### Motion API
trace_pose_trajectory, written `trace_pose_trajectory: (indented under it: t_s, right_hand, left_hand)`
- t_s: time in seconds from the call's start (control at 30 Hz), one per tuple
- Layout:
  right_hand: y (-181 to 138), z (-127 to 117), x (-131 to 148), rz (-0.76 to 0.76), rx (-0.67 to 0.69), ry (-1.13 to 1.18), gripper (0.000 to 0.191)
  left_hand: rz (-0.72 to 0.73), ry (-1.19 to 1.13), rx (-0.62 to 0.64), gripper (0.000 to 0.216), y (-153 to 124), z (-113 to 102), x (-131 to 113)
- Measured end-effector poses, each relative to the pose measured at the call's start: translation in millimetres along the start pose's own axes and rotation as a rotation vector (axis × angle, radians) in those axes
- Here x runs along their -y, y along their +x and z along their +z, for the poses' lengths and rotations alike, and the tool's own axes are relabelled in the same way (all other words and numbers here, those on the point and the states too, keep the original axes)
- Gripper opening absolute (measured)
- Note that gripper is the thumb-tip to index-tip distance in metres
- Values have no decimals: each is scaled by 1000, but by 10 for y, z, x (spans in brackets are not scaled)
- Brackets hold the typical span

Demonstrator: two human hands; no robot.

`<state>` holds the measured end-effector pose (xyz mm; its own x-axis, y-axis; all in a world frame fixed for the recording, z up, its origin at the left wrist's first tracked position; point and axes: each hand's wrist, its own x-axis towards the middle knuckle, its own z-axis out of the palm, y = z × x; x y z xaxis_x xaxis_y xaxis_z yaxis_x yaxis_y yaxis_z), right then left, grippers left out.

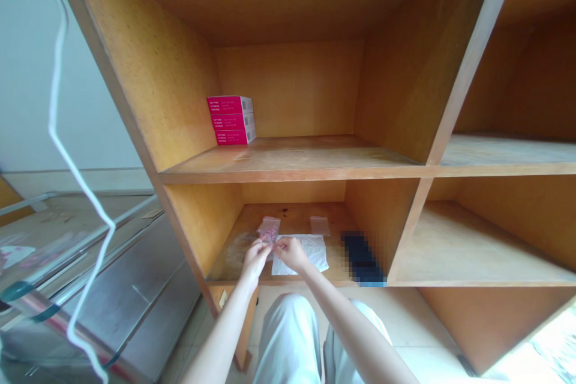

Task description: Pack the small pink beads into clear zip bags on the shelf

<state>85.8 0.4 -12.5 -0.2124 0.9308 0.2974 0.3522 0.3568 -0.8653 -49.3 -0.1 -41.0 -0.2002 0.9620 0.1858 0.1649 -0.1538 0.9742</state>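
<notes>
Low in the lower cubby, my left hand [255, 257] pinches the near edge of a small clear plastic bag [269, 229] with small pink pieces inside. My right hand [290, 252] is closed at the same edge, its fingertips close beside those of the left. Beneath and to the right of the hands lies a white sheet [315, 252], partly covered by my right hand. Behind that sheet rests a second small clear bag [319, 226]. Crumpled clear plastic [238, 249] sits left of my left hand.
Three pink boxes [233, 121] are stacked on the shelf [297, 153] above. A dark pixelated patch [362, 257] covers something at the lower cubby's right. A wooden divider [407, 234] stands beyond it. On the left, a white cable [81, 177] hangs before a metal-framed glass case [130, 288].
</notes>
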Motion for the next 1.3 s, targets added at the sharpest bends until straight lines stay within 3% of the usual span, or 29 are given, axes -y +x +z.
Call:
trace_pose_trajectory:
  t_s: [0.2,0.4,0.6,0.77,0.9,0.97,1.1,1.3]
  right_hand:
    - [129,-95,46,32,107,-200,18]
    - [227,-84,54,8,129,-415,14]
    - [254,-136,67,99,18,-558,14]
    - [254,-205,58,185,-10,-596,13]
    - [229,-241,63,43,-5,-540,26]
    - [220,-252,71,-27,76,-510,30]
    - [225,-270,86,7,193,-531,28]
    - [258,-394,70,-20,172,-374,20]
  left_hand:
    - [29,109,-14,15,-11,50,-97]
    - [19,173,-96,18,53,114,-91]
    - [28,172,-155,20,68,142,-104]
    - [-70,70,-127,17,47,160,-87]
    - [-112,-6,-88,15,45,183,-37]
    - [-109,-19,-79,17,42,195,-25]
    - [-96,-33,-39,20,22,217,-46]
    - [-150,-184,41,22,2,201,-104]
